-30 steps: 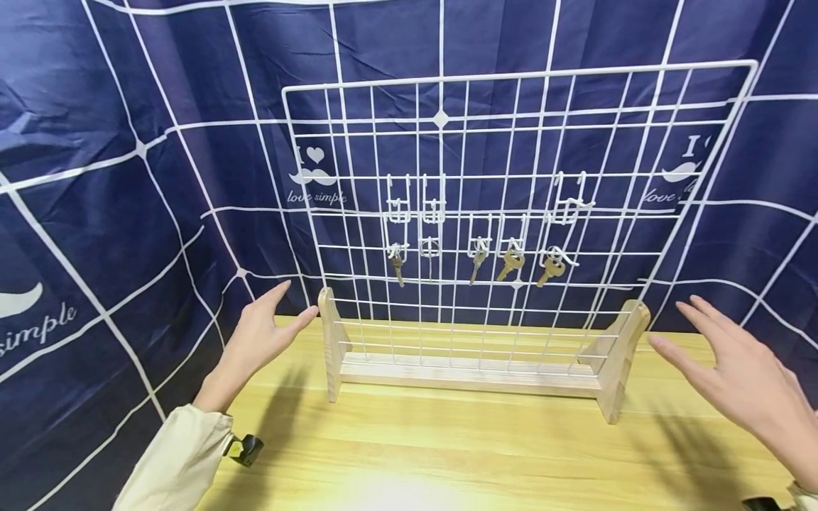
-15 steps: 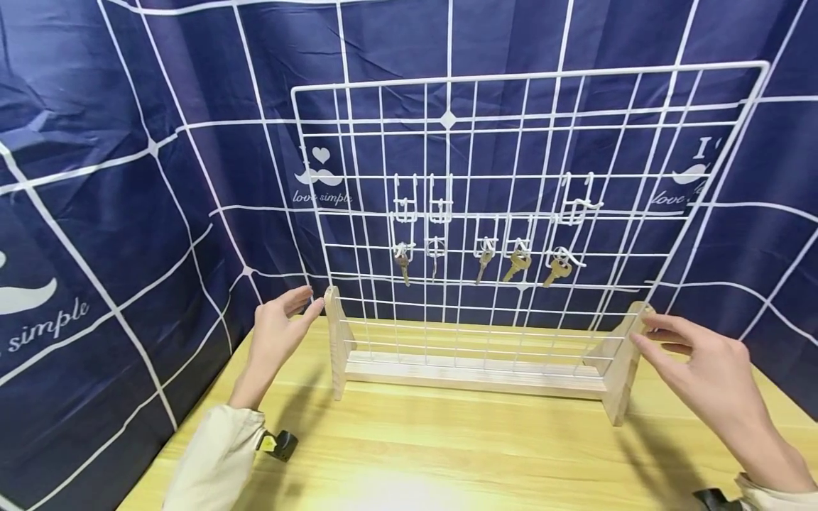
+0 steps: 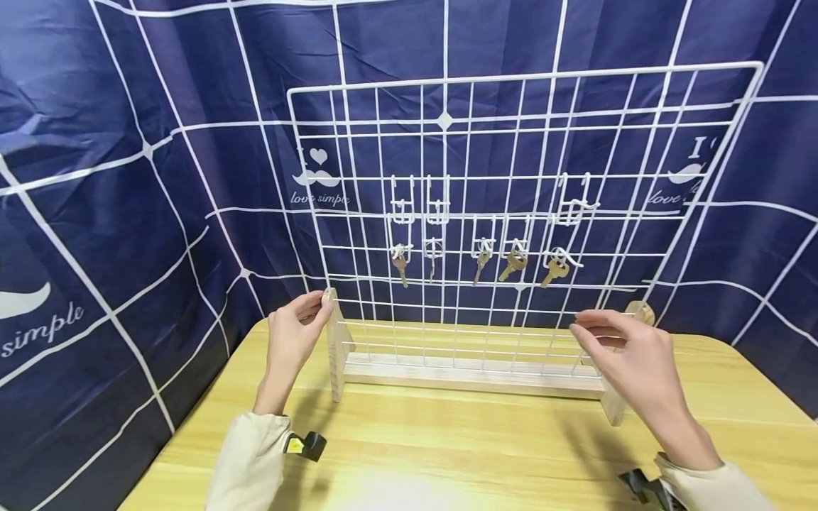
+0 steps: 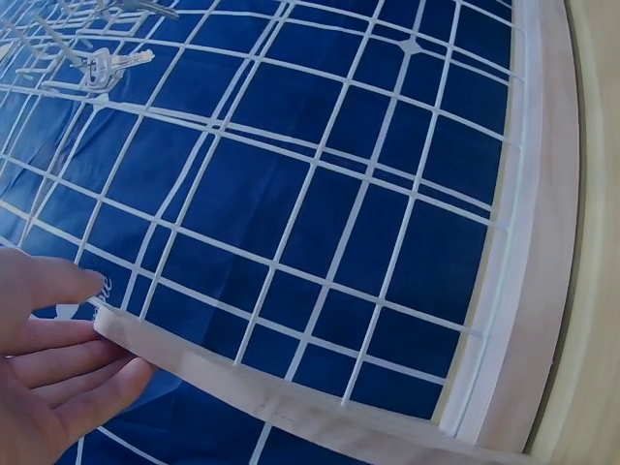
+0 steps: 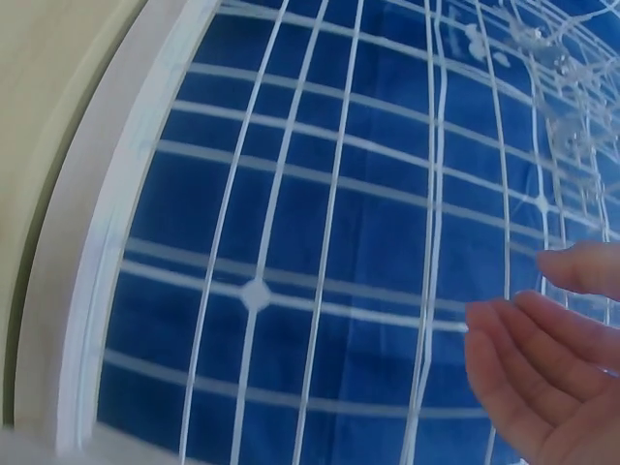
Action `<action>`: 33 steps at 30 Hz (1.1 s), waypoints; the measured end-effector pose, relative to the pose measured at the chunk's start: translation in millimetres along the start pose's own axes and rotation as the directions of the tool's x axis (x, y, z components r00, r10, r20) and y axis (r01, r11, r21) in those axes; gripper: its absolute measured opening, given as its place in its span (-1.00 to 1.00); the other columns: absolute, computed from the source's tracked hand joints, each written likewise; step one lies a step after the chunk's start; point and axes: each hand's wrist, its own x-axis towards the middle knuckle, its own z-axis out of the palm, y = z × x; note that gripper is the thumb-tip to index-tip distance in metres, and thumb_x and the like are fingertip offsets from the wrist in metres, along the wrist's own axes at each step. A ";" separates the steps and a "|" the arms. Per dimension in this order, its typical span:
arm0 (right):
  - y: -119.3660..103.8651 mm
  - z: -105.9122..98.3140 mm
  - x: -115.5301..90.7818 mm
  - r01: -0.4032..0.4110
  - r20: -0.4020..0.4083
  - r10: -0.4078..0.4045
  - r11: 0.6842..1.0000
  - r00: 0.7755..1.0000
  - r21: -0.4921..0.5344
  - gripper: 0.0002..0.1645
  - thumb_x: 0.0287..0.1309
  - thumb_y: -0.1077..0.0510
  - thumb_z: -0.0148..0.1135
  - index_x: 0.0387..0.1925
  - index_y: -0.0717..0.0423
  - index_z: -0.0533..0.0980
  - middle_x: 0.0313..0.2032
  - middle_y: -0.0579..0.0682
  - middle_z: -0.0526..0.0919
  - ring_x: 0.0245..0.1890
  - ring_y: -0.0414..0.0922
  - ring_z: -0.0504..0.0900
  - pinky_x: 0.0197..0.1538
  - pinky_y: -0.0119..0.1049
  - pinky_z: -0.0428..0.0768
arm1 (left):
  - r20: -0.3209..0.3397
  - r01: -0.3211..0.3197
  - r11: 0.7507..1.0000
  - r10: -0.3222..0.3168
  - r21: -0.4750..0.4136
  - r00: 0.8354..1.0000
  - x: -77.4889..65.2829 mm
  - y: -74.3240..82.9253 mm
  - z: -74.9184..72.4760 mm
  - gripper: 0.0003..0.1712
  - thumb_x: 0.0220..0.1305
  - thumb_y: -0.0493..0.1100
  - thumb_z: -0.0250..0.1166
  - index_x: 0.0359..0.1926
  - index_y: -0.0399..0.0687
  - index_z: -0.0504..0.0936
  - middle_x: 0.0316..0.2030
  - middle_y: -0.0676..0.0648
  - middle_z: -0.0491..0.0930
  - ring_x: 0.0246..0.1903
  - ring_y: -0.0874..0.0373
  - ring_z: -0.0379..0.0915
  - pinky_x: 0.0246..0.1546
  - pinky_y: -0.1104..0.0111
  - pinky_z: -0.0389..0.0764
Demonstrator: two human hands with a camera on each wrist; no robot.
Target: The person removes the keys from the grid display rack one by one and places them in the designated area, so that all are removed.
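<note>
On the left, the left hand point(image 3: 292, 339) has thumb and fingers bent round the top of the left wooden upright point(image 3: 336, 355), seemingly to steady it. Next, the wire grid point(image 3: 524, 77) stands on its wooden base point(image 3: 473, 378), and here's a row of five keys point(image 3: 513, 264), each on its own hook, presumably to keep them apart. Three upper hooks point(image 3: 575, 206) carry none. Over right, the right hand point(image 3: 639, 355) grips nothing: fingers half bent, thumb apart, partly covering the right upright point(image 3: 644, 312). Grid wires lie just beyond those fingertips, contact impossible to tell; the keys hang higher and leftward.
</note>
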 end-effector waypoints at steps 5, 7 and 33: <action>-11.3 17.8 0.4 0.005 -0.006 -0.005 0.999 1.000 0.032 -0.86 0.01 0.32 0.40 -0.31 0.23 0.67 -0.40 0.10 0.74 -0.42 -0.66 0.52 -0.29 -0.76 0.51 | -0.039 -0.021 0.999 0.022 0.025 0.999 -2.5 -4.2 3.3 -0.75 0.16 -0.34 0.35 -0.15 -0.43 0.67 -0.27 -0.32 0.70 -0.28 -0.13 0.68 -0.24 0.15 0.69; -15.5 25.0 0.8 0.008 -0.009 -0.008 0.999 1.000 0.033 -0.87 0.02 0.31 0.40 -0.32 0.21 0.67 -0.40 0.07 0.74 -0.42 -0.67 0.51 -0.29 -0.75 0.52 | -0.046 -0.030 0.999 0.031 0.032 0.998 -3.3 -5.3 5.0 -0.77 0.16 -0.35 0.34 -0.17 -0.42 0.68 -0.28 -0.31 0.70 -0.30 -0.12 0.68 -0.26 0.15 0.70; -106.6 125.1 30.8 0.071 0.017 -0.082 0.939 0.996 0.336 -0.83 0.05 0.29 0.39 -0.26 0.26 0.69 -0.32 0.08 0.75 -0.36 -0.12 0.75 -0.23 -0.37 0.71 | -0.164 -0.223 0.958 0.253 0.179 0.953 -6.4 -12.4 20.7 -0.92 0.09 -0.41 0.30 -0.41 -0.41 0.68 -0.54 -0.21 0.69 -0.57 0.01 0.66 -0.53 0.43 0.66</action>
